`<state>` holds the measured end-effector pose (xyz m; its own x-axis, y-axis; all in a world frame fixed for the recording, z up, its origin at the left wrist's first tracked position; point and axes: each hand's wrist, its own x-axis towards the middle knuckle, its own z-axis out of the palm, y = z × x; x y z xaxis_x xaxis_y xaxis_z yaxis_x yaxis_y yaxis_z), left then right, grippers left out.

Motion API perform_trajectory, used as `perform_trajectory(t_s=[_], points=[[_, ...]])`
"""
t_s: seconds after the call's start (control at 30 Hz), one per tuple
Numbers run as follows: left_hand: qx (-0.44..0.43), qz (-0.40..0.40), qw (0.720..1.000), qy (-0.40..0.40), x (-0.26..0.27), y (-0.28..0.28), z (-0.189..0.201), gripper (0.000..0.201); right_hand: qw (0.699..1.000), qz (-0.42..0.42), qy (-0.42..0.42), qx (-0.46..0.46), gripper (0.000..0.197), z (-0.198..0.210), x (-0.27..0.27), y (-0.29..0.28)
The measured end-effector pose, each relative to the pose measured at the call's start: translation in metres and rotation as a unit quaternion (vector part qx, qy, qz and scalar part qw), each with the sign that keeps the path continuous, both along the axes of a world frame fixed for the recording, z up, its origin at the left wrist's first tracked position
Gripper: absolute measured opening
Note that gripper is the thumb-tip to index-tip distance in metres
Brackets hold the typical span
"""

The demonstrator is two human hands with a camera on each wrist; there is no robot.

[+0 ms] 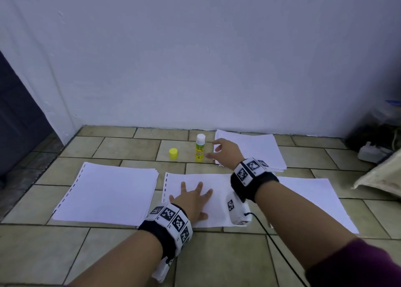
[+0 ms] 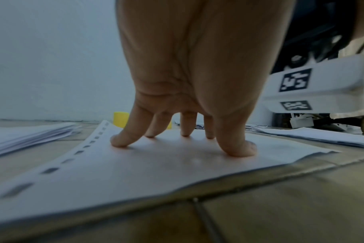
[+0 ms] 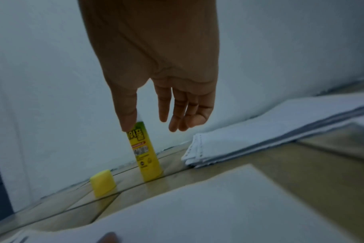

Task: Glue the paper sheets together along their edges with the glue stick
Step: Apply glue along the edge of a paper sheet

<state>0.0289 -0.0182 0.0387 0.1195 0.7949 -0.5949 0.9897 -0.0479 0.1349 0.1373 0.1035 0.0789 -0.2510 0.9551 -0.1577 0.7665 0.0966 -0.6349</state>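
Note:
A yellow glue stick (image 1: 199, 148) (image 3: 144, 154) stands upright and uncapped on the tiled floor near the wall. Its yellow cap (image 1: 173, 153) (image 3: 103, 182) sits to its left. My right hand (image 1: 220, 151) (image 3: 156, 115) hovers just right of the stick, fingers spread and relaxed, holding nothing. My left hand (image 1: 192, 196) (image 2: 183, 134) presses flat with spread fingers on a white sheet (image 1: 208, 208) (image 2: 135, 164) with a dashed left edge. Another sheet (image 1: 312, 197) lies to its right under my right forearm.
A stack of paper (image 1: 106, 193) lies at the left, another stack (image 1: 256, 148) by the wall at the right. The white wall (image 1: 195, 59) runs close behind the glue stick. A cloth bag (image 1: 382, 174) and dark clutter (image 1: 377, 139) sit at the far right.

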Motion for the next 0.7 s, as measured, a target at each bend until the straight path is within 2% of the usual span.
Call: perform_trajectory(t_s=[0.17,0.43,0.6,0.7], points=[[-0.012,-0.013,1.000,0.002,-0.001,0.002,0.000,0.070,0.999,-0.028,0.028,-0.016,0.059,-0.012,-0.024,0.011],[-0.014,-0.010,1.000,0.001,-0.001,0.001,0.000,0.070,1.000,-0.015,0.013,0.008,0.026,-0.008,-0.025,0.013],[-0.009,0.001,1.000,-0.013,-0.002,-0.001,0.002,0.070,0.997,0.010,0.033,-0.068,0.022,0.017,0.011,0.007],[-0.006,0.002,1.000,-0.024,-0.003,-0.002,0.005,0.072,0.993,0.019,0.046,-0.107,0.030,0.036,0.041,-0.003]])
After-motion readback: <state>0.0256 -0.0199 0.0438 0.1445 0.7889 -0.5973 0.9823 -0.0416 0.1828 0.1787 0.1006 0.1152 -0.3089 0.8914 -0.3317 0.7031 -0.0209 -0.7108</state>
